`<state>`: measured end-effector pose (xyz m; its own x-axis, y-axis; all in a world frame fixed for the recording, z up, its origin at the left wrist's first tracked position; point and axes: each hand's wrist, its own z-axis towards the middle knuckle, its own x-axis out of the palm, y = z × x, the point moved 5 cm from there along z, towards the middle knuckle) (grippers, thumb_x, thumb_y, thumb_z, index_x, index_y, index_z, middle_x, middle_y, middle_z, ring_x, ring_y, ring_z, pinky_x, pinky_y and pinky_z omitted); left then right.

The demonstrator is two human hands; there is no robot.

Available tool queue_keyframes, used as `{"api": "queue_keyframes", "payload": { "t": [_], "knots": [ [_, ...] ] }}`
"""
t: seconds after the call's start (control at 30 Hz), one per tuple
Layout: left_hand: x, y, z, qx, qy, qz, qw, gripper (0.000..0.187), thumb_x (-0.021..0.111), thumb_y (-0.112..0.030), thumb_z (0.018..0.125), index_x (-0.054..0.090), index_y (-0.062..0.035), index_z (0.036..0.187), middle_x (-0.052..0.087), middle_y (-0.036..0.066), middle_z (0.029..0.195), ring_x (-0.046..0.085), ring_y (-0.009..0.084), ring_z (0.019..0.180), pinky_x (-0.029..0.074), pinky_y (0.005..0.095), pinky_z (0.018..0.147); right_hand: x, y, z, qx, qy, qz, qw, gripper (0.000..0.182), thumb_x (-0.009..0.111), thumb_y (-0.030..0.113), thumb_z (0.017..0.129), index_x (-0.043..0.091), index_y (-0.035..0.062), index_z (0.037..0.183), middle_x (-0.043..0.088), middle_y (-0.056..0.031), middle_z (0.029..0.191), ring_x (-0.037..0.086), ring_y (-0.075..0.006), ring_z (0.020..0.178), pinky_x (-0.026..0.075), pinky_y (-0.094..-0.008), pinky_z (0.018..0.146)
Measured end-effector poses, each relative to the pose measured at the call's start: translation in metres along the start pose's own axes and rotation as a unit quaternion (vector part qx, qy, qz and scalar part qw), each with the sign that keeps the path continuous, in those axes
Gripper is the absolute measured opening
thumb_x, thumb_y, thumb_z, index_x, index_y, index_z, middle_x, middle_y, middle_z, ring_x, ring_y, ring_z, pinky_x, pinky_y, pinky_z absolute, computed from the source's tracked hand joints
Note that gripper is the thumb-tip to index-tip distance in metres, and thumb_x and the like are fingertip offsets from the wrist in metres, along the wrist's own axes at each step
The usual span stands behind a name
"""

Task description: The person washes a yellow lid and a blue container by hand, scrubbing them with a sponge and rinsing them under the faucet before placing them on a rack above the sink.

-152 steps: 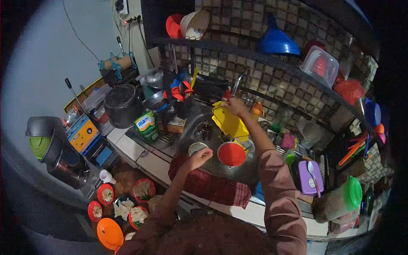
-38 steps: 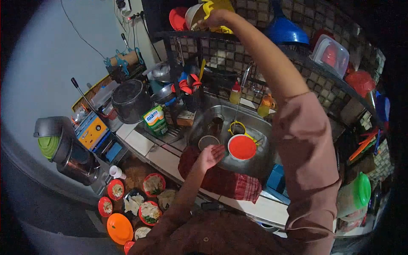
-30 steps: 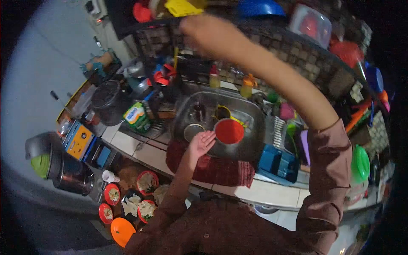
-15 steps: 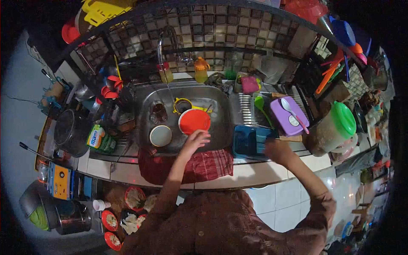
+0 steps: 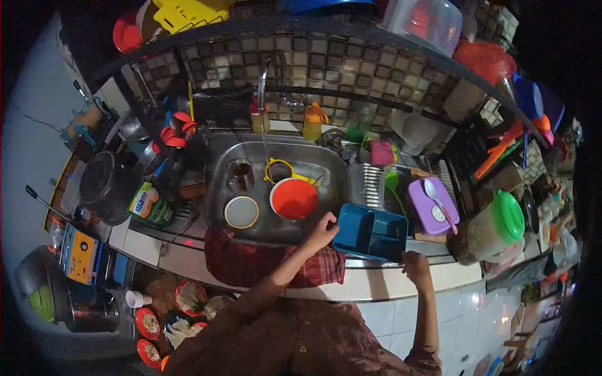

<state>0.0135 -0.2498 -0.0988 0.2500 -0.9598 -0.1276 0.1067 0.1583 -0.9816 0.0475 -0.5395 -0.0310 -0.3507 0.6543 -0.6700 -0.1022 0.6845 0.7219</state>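
Note:
A dark blue divided lunch box (image 5: 355,227) lies at the sink's right edge, slightly turned, its compartments facing up. My left hand (image 5: 322,232) is closed at its left edge, thumb and fingers pinching the rim. At its lower right corner, my right hand (image 5: 416,268) has curled fingers against the box; the fingertips are partly hidden. Left of the box, a red-orange bowl (image 5: 293,199) sits in the steel sink (image 5: 216,160). Beside that bowl are a yellow strainer (image 5: 278,170), a glass (image 5: 239,175) and a round pale container (image 5: 241,212).
A running tap (image 5: 263,88) stands behind the sink. To the right lie a green spoon (image 5: 393,183), a purple lid (image 5: 433,203) with a spoon on it, and a green-lidded container (image 5: 495,229). A red cloth (image 5: 235,266) hangs over the counter's front edge.
My left hand has moved from over the bowl to the lunch box's left edge. My right hand has gone down to the box's near right corner. The box has turned slightly, and the view has shifted.

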Motion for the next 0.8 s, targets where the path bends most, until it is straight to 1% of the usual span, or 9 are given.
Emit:
{"api": "queue_keyframes", "payload": {
  "t": [0.03,0.13,0.2,0.37,0.47,0.53,0.67,0.73,0.8],
  "knots": [
    [-0.014,-0.032,-0.012,-0.114,-0.009,-0.047,0.992,0.027,0.053,-0.019,0.078,0.038,-0.0107,0.099,0.043,0.005,0.09,0.044,0.0141,0.072,0.04,0.0297,0.058,0.007,0.014,0.006,-0.143,-0.041,-0.13,0.98,0.029,0.047,0.022,0.082,0.055,-0.0003,0.066,0.058,-0.0061,0.058,0.052,-0.0131,0.045,0.039,-0.0264,0.04],
    [-0.059,-0.059,-0.019,-0.153,-0.094,-0.201,0.963,0.03,0.052,-0.022,0.08,0.035,-0.014,0.104,0.04,0.005,0.099,0.045,0.0177,0.077,0.042,0.0312,0.055,0.044,0.069,0.019,-0.072,0.043,0.042,0.996,0.027,0.049,0.023,0.081,0.058,-0.0006,0.071,0.057,-0.0131,0.06,0.057,-0.0188,0.052,0.041,-0.0307,0.047],
    [-0.112,-0.052,-0.015,-0.041,-0.16,-0.151,0.975,0.033,0.052,-0.027,0.081,0.034,-0.0166,0.107,0.039,0.007,0.104,0.046,0.0219,0.085,0.045,0.0322,0.054,0.072,0.103,0.037,-0.106,0.105,0.053,0.987,0.025,0.048,0.022,0.082,0.058,-0.0007,0.08,0.058,-0.0115,0.061,0.056,-0.0161,0.051,0.042,-0.028,0.047],
    [-0.247,-0.048,-0.009,-0.043,-0.313,0.078,0.946,0.042,0.045,-0.04,0.083,0.038,-0.0074,0.11,0.046,0.013,0.102,0.046,0.0238,0.093,0.04,0.0335,0.075,0.151,0.162,0.077,-0.146,0.247,0.202,0.936,0.024,0.05,0.02,0.08,0.056,-0.0011,0.089,0.057,-0.007,0.063,0.056,-0.0142,0.051,0.043,-0.0243,0.046],
    [-0.273,-0.077,-0.01,0.167,-0.257,0.341,0.889,0.047,0.047,-0.039,0.081,0.031,-0.0134,0.118,0.036,0.013,0.112,0.042,0.0257,0.099,0.044,0.0351,0.069,0.178,0.167,0.108,-0.138,0.303,0.158,0.929,0.023,0.053,0.018,0.076,0.056,-0.0004,0.089,0.057,-0.0106,0.065,0.056,-0.0135,0.052,0.043,-0.0243,0.046],
    [-0.287,-0.084,-0.011,-0.053,-0.338,0.118,0.932,0.057,0.046,-0.044,0.081,0.027,-0.0109,0.122,0.034,0.016,0.117,0.039,0.0296,0.105,0.043,0.0399,0.075,0.182,0.166,0.132,-0.087,0.271,0.01,0.959,0.024,0.051,0.019,0.073,0.058,0.0009,0.087,0.058,-0.0159,0.071,0.059,-0.0174,0.059,0.046,-0.0292,0.051],
    [-0.292,-0.049,-0.024,0.022,-0.317,0.272,0.908,0.067,0.043,-0.05,0.08,0.021,-0.0081,0.127,0.027,0.017,0.126,0.035,0.0312,0.111,0.038,0.0427,0.084,0.274,0.06,0.249,-0.152,0.201,-0.104,0.962,0.018,0.05,0.018,0.076,0.055,0.0024,0.083,0.054,-0.0086,0.058,0.054,-0.0173,0.047,0.042,-0.0282,0.038],
    [-0.287,-0.04,-0.032,0.019,-0.302,0.216,0.928,0.066,0.05,-0.04,0.078,0.019,-0.0096,0.128,0.025,0.017,0.127,0.033,0.0316,0.113,0.037,0.0423,0.086,0.286,0.057,0.26,-0.228,0.14,-0.265,0.926,0.029,0.046,0.027,0.072,0.06,0.0016,0.076,0.059,-0.0171,0.08,0.058,-0.0294,0.076,0.046,-0.0384,0.066],
    [-0.278,-0.056,-0.033,0.014,-0.286,0.16,0.945,0.068,0.057,-0.031,0.077,0.018,-0.011,0.129,0.024,0.017,0.128,0.032,0.0319,0.114,0.035,0.0418,0.088,0.304,0.049,0.272,-0.069,0.163,-0.046,0.983,0.023,0.047,0.025,0.074,0.057,0.0041,0.076,0.053,-0.0118,0.065,0.051,-0.0234,0.056,0.038,-0.0355,0.048]
  ]
}}
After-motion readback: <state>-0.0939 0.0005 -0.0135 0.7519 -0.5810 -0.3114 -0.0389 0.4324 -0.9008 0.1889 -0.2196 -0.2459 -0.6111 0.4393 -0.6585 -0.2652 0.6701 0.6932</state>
